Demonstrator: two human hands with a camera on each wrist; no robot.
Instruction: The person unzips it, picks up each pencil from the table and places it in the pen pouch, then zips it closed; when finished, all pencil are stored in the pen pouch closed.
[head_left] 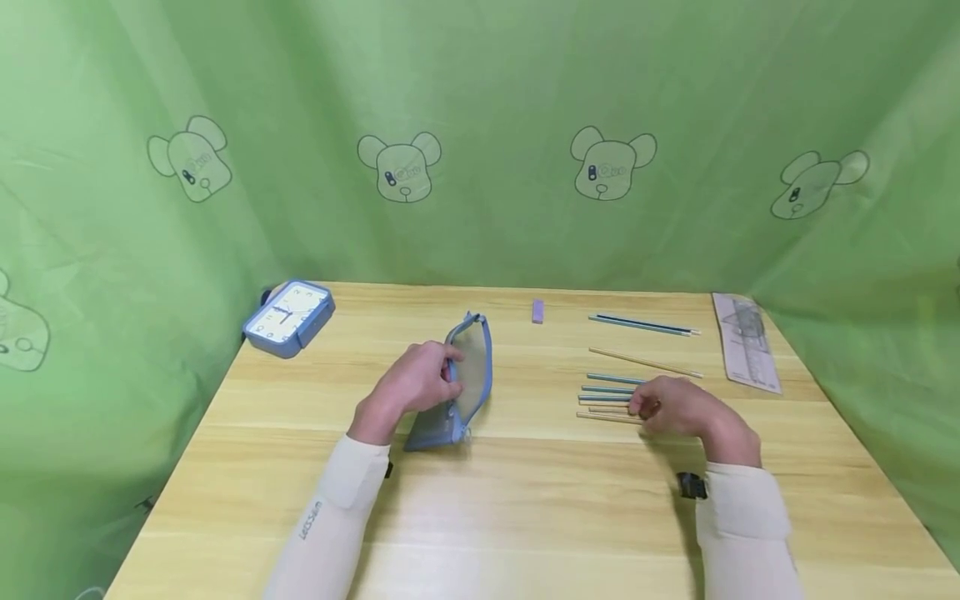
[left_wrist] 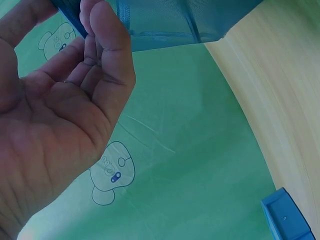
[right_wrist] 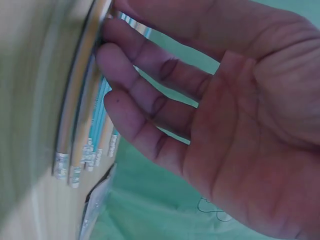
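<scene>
Our left hand (head_left: 412, 382) pinches the pouch (head_left: 474, 371) by its rim, best kept wide, while at 3 o'clock from it our right hand (head_left: 678, 407) bends over the pencils (head_left: 607, 389), grip unclear, and should square their ends.

Pale wood-grain table (head_left: 570, 533), soft glare (head_left: 517, 487). Creased green sheeting (head_left: 495, 237), probably fabric, with outlined bear heads (head_left: 403, 171), hangs on three sides.
</scene>
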